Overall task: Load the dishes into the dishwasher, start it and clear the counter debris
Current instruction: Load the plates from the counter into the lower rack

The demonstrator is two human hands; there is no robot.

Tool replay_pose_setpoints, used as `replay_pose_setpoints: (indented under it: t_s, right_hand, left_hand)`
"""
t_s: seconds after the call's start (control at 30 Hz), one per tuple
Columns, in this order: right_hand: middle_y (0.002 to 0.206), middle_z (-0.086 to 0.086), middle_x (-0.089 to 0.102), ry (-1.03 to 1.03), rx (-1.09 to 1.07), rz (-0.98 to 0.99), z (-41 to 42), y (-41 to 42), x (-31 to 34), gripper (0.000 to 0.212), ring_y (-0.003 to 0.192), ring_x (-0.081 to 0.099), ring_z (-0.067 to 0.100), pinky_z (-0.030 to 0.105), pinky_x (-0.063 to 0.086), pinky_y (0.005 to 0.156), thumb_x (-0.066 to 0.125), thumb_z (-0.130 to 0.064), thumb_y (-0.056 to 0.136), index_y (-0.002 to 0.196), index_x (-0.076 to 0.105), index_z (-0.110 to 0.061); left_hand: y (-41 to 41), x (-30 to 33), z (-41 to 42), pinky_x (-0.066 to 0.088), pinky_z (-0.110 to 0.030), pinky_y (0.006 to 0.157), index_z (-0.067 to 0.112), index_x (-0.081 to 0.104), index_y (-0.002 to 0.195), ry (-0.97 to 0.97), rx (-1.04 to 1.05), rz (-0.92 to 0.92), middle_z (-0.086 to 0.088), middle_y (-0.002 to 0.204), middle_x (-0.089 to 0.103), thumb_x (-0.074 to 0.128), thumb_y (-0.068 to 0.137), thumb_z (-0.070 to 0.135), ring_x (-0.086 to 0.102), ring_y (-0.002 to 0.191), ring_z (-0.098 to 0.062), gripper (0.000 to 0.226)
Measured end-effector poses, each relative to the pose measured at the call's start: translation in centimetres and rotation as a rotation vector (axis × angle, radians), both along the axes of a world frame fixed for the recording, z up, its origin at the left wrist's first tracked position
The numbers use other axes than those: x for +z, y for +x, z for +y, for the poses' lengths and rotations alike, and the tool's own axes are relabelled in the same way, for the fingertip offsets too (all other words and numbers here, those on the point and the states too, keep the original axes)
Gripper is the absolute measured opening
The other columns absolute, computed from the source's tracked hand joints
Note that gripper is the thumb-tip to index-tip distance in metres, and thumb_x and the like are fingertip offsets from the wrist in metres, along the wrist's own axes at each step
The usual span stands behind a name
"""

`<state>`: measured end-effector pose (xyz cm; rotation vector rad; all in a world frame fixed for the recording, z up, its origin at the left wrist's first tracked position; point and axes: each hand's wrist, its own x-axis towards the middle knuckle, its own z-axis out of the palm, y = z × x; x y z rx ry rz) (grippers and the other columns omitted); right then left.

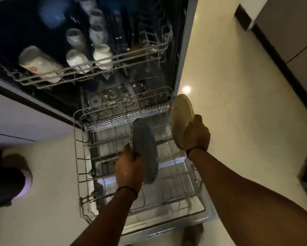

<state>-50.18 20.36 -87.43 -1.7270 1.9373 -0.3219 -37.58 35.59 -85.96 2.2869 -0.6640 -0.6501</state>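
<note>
Your dishwasher (pixel 89 41) stands open, lower rack (pixel 81 157) pulled out and nearly bare. Stand each plate on edge between the tines: left hand (pixel 128 170) grips the grey plate (pixel 144 150) over the rack, right hand (pixel 196 134) the cream plate (pixel 182 118) beside it.

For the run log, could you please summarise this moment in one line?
left hand: holds round grey plate | right hand: holds round beige plate | wire lower rack: pulled out

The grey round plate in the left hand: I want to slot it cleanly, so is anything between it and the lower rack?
Nothing visible: the grey round plate hangs edge-down over bare tines of the pulled-out wire lower rack.
</note>
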Motion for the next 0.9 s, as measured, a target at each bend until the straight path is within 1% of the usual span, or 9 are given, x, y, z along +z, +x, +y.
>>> replay_pose_setpoints:
  t_s: [0.1, 0.2, 0.3, 0.4, 0.53, 0.7, 0.77, 0.83, 0.9]
  right_hand:
    - [0.108, 0.02, 0.065, -0.02, 0.034, -0.041, -3.0, -0.3, -3.6, 0.027, 0.097, 0.062, 0.038, 0.039, 0.05, 0.078, 0.045, -0.023, 0.098, 0.12, 0.049, -0.007]
    - [0.104, 0.02, 0.066, -0.002, 0.085, -0.037, -4.0, -0.1, -7.0, 0.026, 0.094, 0.063, 0.039, 0.039, 0.049, 0.076, 0.044, -0.022, 0.099, 0.119, 0.049, -0.007]
    - [0.103, 0.019, 0.066, 0.028, 0.104, -0.056, -4.1, 0.1, -9.2, 0.026, 0.094, 0.063, 0.039, 0.039, 0.05, 0.076, 0.043, -0.024, 0.099, 0.119, 0.048, -0.009]
    - [0.108, 0.018, 0.064, 0.039, 0.125, -0.077, -5.6, 0.3, -9.3, 0.028, 0.099, 0.062, 0.037, 0.039, 0.05, 0.079, 0.042, -0.025, 0.1, 0.124, 0.045, -0.01]
    - [0.106, 0.016, 0.065, 0.089, 0.211, 0.023, -5.1, 0.2, -9.9, 0.031, 0.093, 0.063, 0.036, 0.032, 0.041, 0.067, 0.044, -0.024, 0.099, 0.126, 0.039, -0.01]
    - [0.098, 0.014, 0.067, 0.09, 0.234, 0.093, -2.0, -2.4, -11.0, 0.033, 0.084, 0.065, 0.034, 0.029, 0.035, 0.06, 0.039, -0.03, 0.1, 0.125, 0.037, -0.009]
    - [0.099, 0.014, 0.066, 0.089, 0.236, 0.072, -1.9, -2.3, -11.2, 0.033, 0.085, 0.065, 0.034, 0.029, 0.036, 0.06, 0.04, -0.032, 0.099, 0.123, 0.038, -0.009]
    - [0.103, 0.014, 0.065, 0.071, 0.192, 0.032, -2.0, -1.9, -11.3, 0.037, 0.09, 0.064, 0.034, 0.031, 0.042, 0.062, 0.043, -0.036, 0.097, 0.124, 0.039, -0.01]
    - [0.109, 0.015, 0.061, -0.038, 0.122, 0.026, -2.1, -1.8, -11.1, 0.048, 0.098, 0.06, 0.033, 0.037, 0.049, 0.072, 0.053, -0.039, 0.093, 0.128, 0.042, -0.008]
  left_hand:
    - [-1.8, -2.8, -2.7, 0.057, -0.044, 0.067, 0.019, 0.061, 0.113, -0.055, 0.037, -0.045, -0.005, 0.089, 0.069, 0.051, 0.093, 0.019, 0.063, 0.079, -0.024, 0.022]
    - [-3.1, -5.2, -3.9, 0.055, -0.043, 0.064, 0.02, 0.061, 0.116, -0.055, 0.063, -0.09, -0.004, 0.084, 0.069, 0.047, 0.089, 0.027, 0.063, 0.075, -0.025, 0.031]
    - [-3.3, -6.8, -4.6, 0.055, -0.044, 0.064, 0.017, 0.06, 0.117, -0.047, 0.051, -0.096, -0.003, 0.085, 0.068, 0.051, 0.093, 0.017, 0.063, 0.076, -0.025, 0.026]
    - [-3.2, -7.3, -5.9, 0.054, -0.043, 0.06, 0.009, 0.06, 0.115, -0.056, 0.028, -0.122, -0.006, 0.08, 0.066, 0.05, 0.094, 0.012, 0.063, 0.072, -0.029, 0.023]
    - [-2.5, -8.2, -6.0, 0.054, -0.045, 0.059, 0.01, 0.059, 0.108, -0.033, 0.073, -0.144, -0.009, 0.078, 0.066, 0.049, 0.093, 0.011, 0.061, 0.069, -0.031, 0.019]
    - [-3.4, -7.4, -6.2, 0.053, -0.042, 0.059, 0.009, 0.059, 0.109, -0.037, 0.069, -0.145, -0.006, 0.074, 0.063, 0.05, 0.093, 0.01, 0.06, 0.067, -0.03, 0.018]
    - [-3.3, -7.5, -6.4, 0.053, -0.041, 0.059, 0.009, 0.059, 0.11, -0.038, 0.059, -0.152, -0.003, 0.073, 0.06, 0.049, 0.094, 0.01, 0.059, 0.067, -0.029, 0.019]
    - [-3.2, -7.8, -6.3, 0.053, -0.041, 0.061, 0.008, 0.058, 0.113, -0.054, 0.056, -0.157, -0.003, 0.074, 0.061, 0.049, 0.094, 0.01, 0.057, 0.065, -0.025, 0.021]
    - [-3.1, -7.9, -6.2, 0.053, -0.036, 0.064, 0.008, 0.058, 0.119, -0.067, 0.067, -0.162, -0.006, 0.083, 0.066, 0.049, 0.095, 0.01, 0.055, 0.067, -0.02, 0.025]
